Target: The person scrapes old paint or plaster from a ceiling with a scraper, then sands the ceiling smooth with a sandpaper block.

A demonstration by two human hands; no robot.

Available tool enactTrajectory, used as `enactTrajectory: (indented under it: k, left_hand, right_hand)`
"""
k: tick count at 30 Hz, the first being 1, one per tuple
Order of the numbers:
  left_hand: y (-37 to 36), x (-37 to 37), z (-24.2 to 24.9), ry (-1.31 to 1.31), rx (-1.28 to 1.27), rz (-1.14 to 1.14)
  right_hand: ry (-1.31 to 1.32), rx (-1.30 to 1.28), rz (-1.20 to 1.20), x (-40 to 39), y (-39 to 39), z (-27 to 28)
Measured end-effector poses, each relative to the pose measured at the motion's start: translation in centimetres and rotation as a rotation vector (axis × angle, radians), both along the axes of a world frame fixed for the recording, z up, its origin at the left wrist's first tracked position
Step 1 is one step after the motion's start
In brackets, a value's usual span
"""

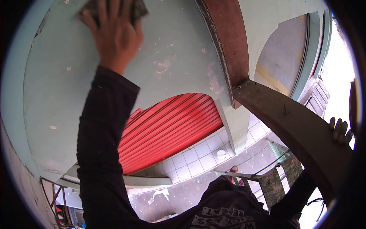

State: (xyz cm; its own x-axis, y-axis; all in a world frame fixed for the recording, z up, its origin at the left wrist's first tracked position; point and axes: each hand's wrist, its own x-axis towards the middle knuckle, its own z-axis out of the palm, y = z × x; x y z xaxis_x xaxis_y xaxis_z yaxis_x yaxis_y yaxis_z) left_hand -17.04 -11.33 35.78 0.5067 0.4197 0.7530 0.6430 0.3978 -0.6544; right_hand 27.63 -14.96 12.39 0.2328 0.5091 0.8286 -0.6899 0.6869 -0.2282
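Observation:
My left hand (118, 36) is raised at the top left, its back toward me. It presses a dark grey piece of sandpaper (139, 10) flat against the pale green wall (179, 42); the hand and sheet are slightly blurred. Chipped, whitish patches mark the paint nearby. At the far right, the fingers of my right hand (340, 131) hook over the edge of a brown beam (289, 114); the palm is hidden behind it.
A reddish-brown upright beam (228, 38) meets the other beam, which has nails sticking up. Far below are a red roll-up shutter (171, 129), white floor tiles (194, 158), a camouflage-patterned cloth (271, 187) and a shoe (233, 169). Bright daylight enters at right.

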Motion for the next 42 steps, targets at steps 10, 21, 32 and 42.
enactTrajectory:
  k: [10, 21, 32, 42]
  left_hand:
    - [1.9, 0.0, -13.2, 0.034, -0.452, 0.026]
    - [-3.8, -6.1, 1.9, -0.035, 0.244, -0.113]
    - [-2.0, -3.0, -16.6, -0.175, -0.426, -0.041]
    - [-11.6, -11.0, -0.9, -0.322, 0.390, 0.042]
  right_hand:
    - [-0.028, -0.014, 0.070, 1.1, 0.7, -0.2]
    - [-0.016, -0.185, 0.254, 5.9, 2.2, -1.6]
    - [-1.037, 0.125, 0.688, 2.6, 8.4, 7.7]
    - [-1.586, 0.243, 0.737, 1.2, 8.9, 10.3]
